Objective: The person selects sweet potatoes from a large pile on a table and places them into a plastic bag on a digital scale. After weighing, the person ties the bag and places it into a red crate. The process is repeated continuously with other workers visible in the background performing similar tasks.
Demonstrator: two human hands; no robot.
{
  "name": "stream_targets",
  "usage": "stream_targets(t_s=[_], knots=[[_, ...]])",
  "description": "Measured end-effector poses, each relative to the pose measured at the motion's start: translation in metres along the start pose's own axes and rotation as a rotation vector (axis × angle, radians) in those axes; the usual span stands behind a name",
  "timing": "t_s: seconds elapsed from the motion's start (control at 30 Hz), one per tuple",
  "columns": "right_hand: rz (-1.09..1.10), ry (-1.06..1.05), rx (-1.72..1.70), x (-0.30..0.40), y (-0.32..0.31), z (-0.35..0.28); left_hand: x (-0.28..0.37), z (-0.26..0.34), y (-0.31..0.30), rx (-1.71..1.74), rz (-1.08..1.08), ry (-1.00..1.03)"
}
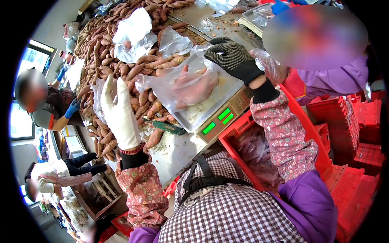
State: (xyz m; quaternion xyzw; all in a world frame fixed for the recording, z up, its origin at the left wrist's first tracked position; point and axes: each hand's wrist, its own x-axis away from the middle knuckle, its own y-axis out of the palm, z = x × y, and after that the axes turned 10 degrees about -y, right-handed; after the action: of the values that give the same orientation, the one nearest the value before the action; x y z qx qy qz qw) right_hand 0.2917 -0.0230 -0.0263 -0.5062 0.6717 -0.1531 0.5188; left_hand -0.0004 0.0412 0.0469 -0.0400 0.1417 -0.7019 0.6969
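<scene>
My left hand (120, 117), in a white glove, is raised over the near edge of the sweet potato pile (103, 70) with its fingers apart and nothing in them. My right hand (232, 60), in a black dotted glove, pinches the upper edge of a clear plastic bag (155, 86). Several sweet potatoes (197, 88) lie inside that bag. It rests on the metal pan (194, 120) of a digital scale (217, 121), whose green displays are lit. Between my left hand and the scale lies a green-handled blade tool (167, 126).
A red crate (225, 136) with plastic bags inside stands against the table at my right. More red crates (337, 124) are stacked beyond. A co-worker in purple (334, 82) is close on the right; another person's blue-gloved hand (72, 107) touches the pile's left side.
</scene>
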Motion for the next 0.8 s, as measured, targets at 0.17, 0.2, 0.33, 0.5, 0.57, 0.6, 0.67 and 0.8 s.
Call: stream_targets(t_s=[0.17, 0.2, 0.33, 0.5, 0.57, 0.6, 0.67, 0.8], knots=[[0.157, 0.127, 0.072, -0.015, -0.003, -0.015, -0.006, -0.007, -0.020, 0.012, 0.027, 0.009], [0.192, 0.166, 0.170, -0.013, 0.004, -0.012, -0.005, -0.005, -0.022, -0.074, 0.048, 0.020], [0.217, 0.162, 0.319, -0.020, -0.001, -0.022, -0.016, -0.003, -0.020, -0.201, 0.085, 0.031], [-0.084, 0.441, 0.559, -0.041, 0.026, -0.023, -0.026, 0.025, 0.043, -0.802, -0.089, 0.060], [-0.385, 0.658, 0.153, -0.064, 0.044, -0.012, -0.045, -0.023, 0.043, -0.891, -0.280, 0.013], [-0.278, 0.482, 0.129, -0.042, 0.022, 0.002, -0.043, -0.027, 0.066, -0.483, -0.491, -0.069], [-0.156, 0.198, -0.303, -0.013, -0.018, -0.024, -0.017, -0.034, 0.054, 0.273, -0.634, -0.241], [-0.194, 0.177, -0.181, 0.029, -0.058, -0.051, 0.031, -0.055, 0.005, 0.148, -0.532, -0.374]])
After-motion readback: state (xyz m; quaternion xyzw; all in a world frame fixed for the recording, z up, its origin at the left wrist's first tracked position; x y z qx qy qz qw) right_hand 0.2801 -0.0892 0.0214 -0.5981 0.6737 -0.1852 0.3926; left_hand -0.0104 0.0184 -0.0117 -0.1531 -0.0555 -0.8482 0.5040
